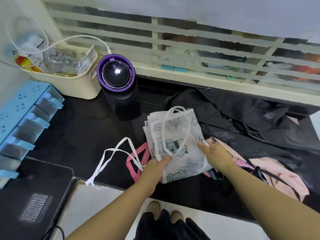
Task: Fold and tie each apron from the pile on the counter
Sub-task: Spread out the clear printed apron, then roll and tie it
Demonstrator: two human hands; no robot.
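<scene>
Holding: the left hand [154, 168] grips the folded white apron [174, 146] at its 7 o'clock corner, thumb flat on top, the other fingers hidden under the cloth.
Right hand: the right hand [213, 156] pinches the apron's 3 o'clock edge, thumb on the upper face and the other fingers curled round the border.
Apron's place: folded to a rough rectangle printed with grey and black line drawings, it lies on the black counter [83, 129] just right of the view's middle, with a white loop across its top face.
Loose ends: the white ties [110, 153] trail from the apron toward 9 o'clock, their end reaching the counter's front edge at 8 o'clock.
Pink strap: the pink strap [136, 160] lies at the apron's 8 o'clock, partly under the left hand.
Pile: a black apron [242, 122] is heaped at 2 o'clock, touching the white one; a pink apron [280, 172] lies at 4 o'clock.
Back corner: at 10 o'clock stand a cream basket [69, 84] and, just beside it, a purple-rimmed black appliance [116, 73].
Left edge: a blue drawer rack [22, 122] sits at 9 o'clock, a black box [26, 196] at 8 o'clock.
</scene>
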